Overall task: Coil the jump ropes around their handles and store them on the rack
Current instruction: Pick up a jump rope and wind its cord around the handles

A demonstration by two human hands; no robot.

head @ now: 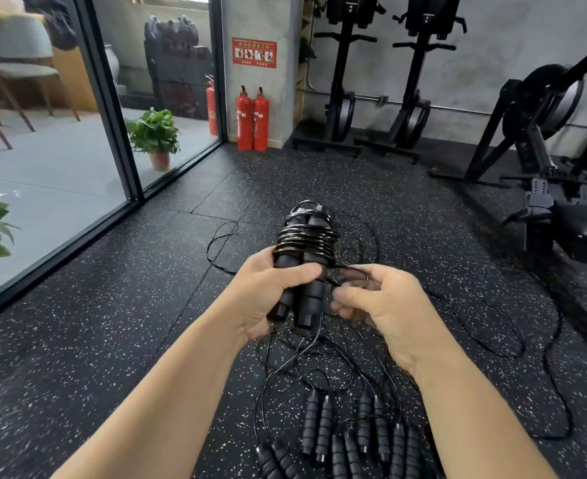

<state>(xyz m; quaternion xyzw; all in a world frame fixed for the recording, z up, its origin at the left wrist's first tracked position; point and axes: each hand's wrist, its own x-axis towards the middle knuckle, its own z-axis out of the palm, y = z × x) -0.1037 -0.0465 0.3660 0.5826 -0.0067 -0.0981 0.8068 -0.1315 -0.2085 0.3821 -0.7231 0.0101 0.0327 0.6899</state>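
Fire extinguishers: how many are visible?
3: two fire extinguishers stand together by the concrete pillar; a third is behind the glass. Others may be hidden.

Open speckled floor [119, 326] lies wide on the left, running to the glass wall [60, 188]. Straight below, loose ropes [319, 361] tangle over spare handles [347, 433], cluttering any reach downward. To the right, a rowing machine [541, 143] crowds in; extinguishers [252, 119] stand well back.
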